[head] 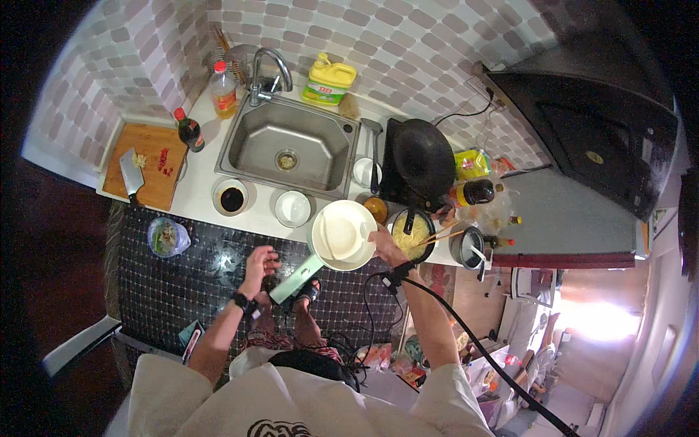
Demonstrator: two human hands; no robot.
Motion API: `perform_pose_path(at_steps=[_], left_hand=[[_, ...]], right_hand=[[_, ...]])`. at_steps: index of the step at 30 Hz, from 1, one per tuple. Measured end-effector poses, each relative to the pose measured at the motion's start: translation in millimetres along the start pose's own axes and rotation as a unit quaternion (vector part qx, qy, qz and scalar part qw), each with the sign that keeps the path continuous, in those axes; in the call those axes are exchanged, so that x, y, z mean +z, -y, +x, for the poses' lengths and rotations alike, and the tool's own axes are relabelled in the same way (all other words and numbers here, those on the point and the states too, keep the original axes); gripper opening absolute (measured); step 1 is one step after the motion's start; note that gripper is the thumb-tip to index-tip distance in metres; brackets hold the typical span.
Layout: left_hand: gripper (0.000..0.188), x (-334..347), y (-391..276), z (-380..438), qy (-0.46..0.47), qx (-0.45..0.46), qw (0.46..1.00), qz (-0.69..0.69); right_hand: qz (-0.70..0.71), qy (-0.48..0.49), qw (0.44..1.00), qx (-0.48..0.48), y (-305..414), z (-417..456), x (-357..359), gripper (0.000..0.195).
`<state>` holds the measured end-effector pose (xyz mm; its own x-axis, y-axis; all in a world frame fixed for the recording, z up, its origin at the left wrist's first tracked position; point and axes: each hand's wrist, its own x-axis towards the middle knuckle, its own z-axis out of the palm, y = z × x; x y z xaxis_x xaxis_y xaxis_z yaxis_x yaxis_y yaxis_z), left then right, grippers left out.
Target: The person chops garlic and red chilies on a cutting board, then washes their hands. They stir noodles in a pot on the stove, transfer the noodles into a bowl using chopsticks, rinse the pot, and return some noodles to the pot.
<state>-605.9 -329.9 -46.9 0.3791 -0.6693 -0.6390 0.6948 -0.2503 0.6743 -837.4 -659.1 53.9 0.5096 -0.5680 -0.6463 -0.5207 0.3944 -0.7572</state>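
My right hand (389, 246) grips the right rim of a cream-lined pan (345, 232) with a pale green handle (296, 279). The pan is in front of the counter's edge, its handle slanting down towards my body. A pale curved shape shows inside it; I cannot tell what it is. My left hand (261, 269) hangs over the floor left of the handle, fingers apart and holding nothing. On the counter beyond are a white bowl (292, 209) and a bowl of dark liquid (230, 198). A dark pan of noodles (412, 237) with chopsticks is just right of my right hand.
A steel sink (327, 175) is set into the counter. Left of it, a cleaver (131, 170) lies on a wooden cutting board (150, 191) with chopped pieces. A black wok (423, 158) stands at right, near several bottles. A black cable (469, 319) runs from my right wrist.
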Motion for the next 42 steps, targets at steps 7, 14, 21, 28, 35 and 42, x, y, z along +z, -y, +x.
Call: perform_pose_path(at_steps=[7,14,21,28,35,42], left_hand=[[0.062,49.3,-89.2,57.1,0.032,-0.011,0.997,0.070],[0.052,48.9,-76.4,88.8,-0.078,0.024,0.991,0.103],[0.048,30.7,-71.3,71.9,-0.122,0.031,0.992,0.012],[0.049,28.7,-36.8,21.7,-0.077,-0.056,0.986,0.140],[0.058,36.8,-34.7,-23.1,0.018,-0.068,0.975,0.213],[0.034,35.1,-14.0,-25.0,0.041,-0.004,0.923,0.383]], right_hand=[[-0.095,0.015,0.995,0.011,5.0,41.9,2.9,0.049],[-0.058,0.040,0.997,0.001,-17.6,88.1,6.7,0.060],[-0.181,-0.082,0.979,-0.049,-14.2,116.0,33.6,0.065],[-0.462,-0.156,0.858,-0.162,16.6,0.6,56.6,0.057],[-0.196,-0.288,0.922,-0.169,-46.6,-96.4,-116.1,0.034],[0.171,-0.252,0.952,-0.026,-76.3,-28.6,-281.5,0.077]])
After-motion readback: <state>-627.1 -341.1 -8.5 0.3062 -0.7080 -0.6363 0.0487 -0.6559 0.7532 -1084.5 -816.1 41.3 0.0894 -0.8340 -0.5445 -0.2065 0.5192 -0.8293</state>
